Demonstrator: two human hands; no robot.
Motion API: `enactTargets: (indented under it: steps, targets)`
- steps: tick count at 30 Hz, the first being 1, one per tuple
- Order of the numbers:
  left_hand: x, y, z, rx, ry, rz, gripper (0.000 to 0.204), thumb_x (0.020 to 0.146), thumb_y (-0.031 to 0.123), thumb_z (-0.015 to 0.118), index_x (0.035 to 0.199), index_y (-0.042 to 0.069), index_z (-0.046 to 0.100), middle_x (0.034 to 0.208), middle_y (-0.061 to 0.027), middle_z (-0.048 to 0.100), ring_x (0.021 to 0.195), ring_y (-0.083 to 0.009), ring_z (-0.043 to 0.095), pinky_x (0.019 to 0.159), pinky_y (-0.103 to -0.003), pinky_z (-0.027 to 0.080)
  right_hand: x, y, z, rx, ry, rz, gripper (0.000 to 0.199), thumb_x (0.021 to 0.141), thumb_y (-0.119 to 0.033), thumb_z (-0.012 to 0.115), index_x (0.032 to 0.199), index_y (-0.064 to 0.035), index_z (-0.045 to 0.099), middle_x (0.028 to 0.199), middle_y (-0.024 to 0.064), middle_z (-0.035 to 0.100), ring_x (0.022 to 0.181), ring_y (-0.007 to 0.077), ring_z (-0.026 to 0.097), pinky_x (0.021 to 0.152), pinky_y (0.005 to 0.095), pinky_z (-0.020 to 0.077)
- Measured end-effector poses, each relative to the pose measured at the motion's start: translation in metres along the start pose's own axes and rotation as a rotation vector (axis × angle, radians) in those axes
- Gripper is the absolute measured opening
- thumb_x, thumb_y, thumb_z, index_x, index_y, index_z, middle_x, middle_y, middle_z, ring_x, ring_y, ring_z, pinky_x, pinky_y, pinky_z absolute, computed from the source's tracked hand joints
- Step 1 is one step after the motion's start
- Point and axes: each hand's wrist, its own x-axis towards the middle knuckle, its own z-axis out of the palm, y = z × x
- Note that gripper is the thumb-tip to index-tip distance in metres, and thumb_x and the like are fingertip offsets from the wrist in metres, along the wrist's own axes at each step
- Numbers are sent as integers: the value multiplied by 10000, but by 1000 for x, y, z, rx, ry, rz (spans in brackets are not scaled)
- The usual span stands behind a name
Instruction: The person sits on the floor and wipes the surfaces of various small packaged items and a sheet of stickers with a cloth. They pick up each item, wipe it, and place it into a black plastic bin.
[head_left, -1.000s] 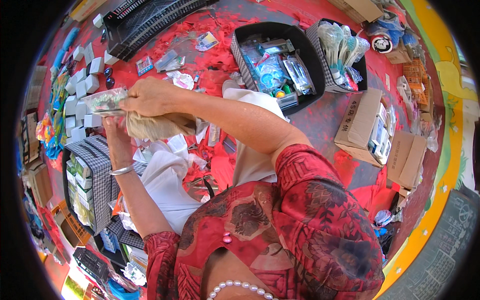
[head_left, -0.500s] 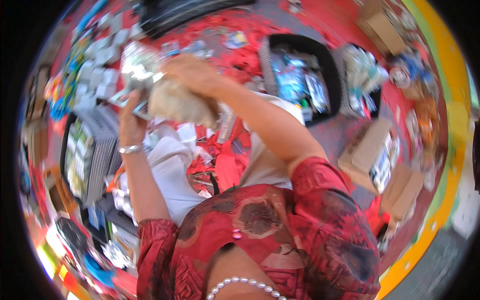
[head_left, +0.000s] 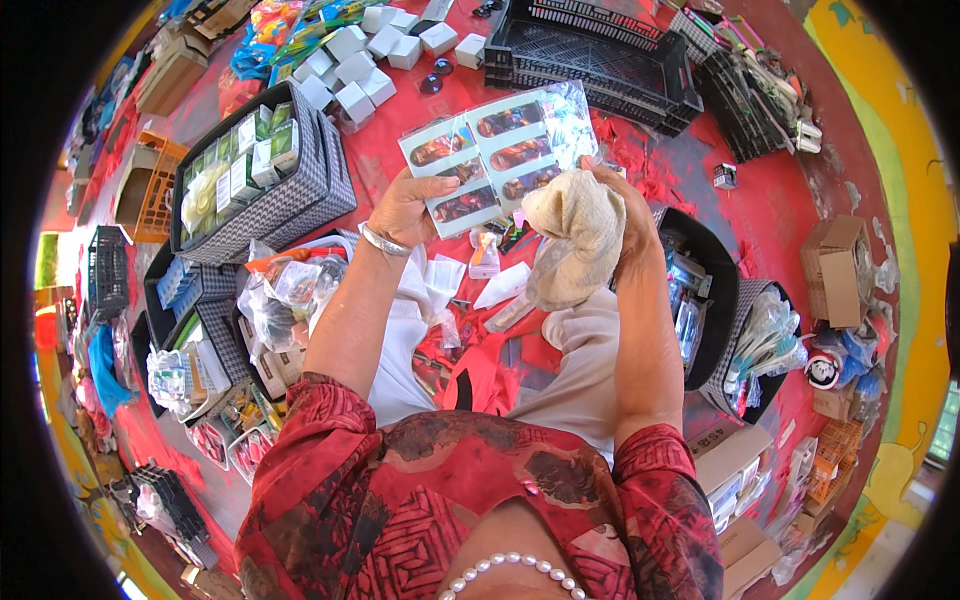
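My left hand (head_left: 402, 208) grips the lower left edge of a pair of pale blue display cards (head_left: 484, 142) in clear plastic, thumb on the front. Dark, colourful oval pieces sit on the cards in two columns; their kind is not clear. Bunched in my right hand (head_left: 637, 220) is a beige cloth (head_left: 575, 235), held beside the cards' right end. The right fingertips reach the shiny plastic wrap (head_left: 570, 125) there, though the cloth partly hides the grip. Below the cards, small packets and white papers (head_left: 503, 286) lie between my legs.
At left stands a checked fabric bin (head_left: 335, 185) with small boxes. White boxes (head_left: 355, 68) and sunglasses (head_left: 431, 84) lie beyond it. Black crates (head_left: 590, 60) stand at the far side. A black bin (head_left: 715, 262) of packets is by my right leg, with a cardboard box (head_left: 838, 270) farther right.
My view has turned, and both hands now appear farther right in it. The cards are spread flat before me, and the cloth has shifted to their right end.
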Motion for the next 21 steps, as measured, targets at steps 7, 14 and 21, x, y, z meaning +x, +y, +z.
enactTargets:
  steps: [7,14,21]
  targets:
    - [4,-1,4,-136,-51,-48,467,829,161,593,1233,17,410,1181,-161,532,1066,-301,547,885,-467,466,10,0,-7,-77,119,-65,315,899,-321,493,940,-19,571,841,100,629,734,192,621,664,316,514]
    - [7,-3,13,-211,-65,-22,401,863,211,556,1205,39,436,1194,-150,523,1079,-305,536,894,-477,461,-5,-30,-2,-46,289,-703,430,886,-387,506,971,28,578,946,138,626,780,240,637,685,366,534]
    - [4,-26,15,-148,82,-25,488,875,463,466,1170,74,485,1116,-114,569,976,-257,581,861,-415,472,10,61,75,-1354,121,-1498,436,679,-281,700,1077,-150,580,918,130,513,746,274,560,594,368,471]
